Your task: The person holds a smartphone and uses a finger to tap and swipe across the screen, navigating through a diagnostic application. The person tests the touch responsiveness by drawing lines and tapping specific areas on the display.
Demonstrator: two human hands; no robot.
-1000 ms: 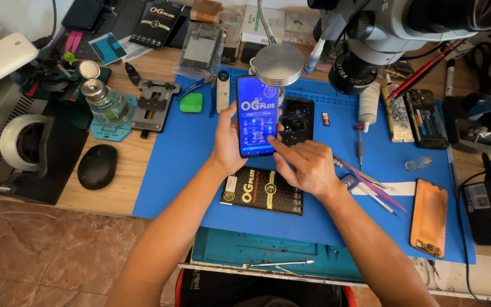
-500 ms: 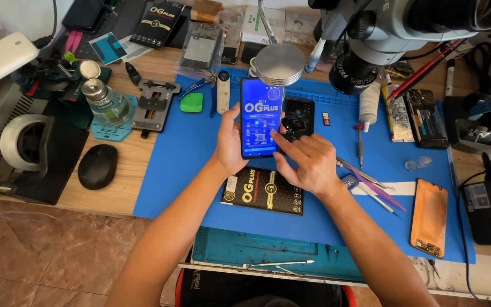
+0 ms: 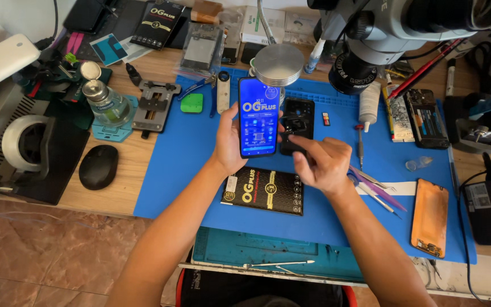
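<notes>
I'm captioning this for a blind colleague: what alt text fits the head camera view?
A person's left hand holds a lit blue-screened smartphone upright over a blue work mat, while the right hand touches a black phone back cover lying beside it. A black flat retail box lies below the hands, an orange phone panel at the right, a microscope above.

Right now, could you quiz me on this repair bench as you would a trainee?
1. True or false: the left hand holds the lit phone upright.
2. Which hand is nearer the black packet on the blue mat? A left, B right.
3. What lies on the mat's far right edge?

Key: 1 true. 2 B, the right hand. 3 An orange phone back panel.
</notes>
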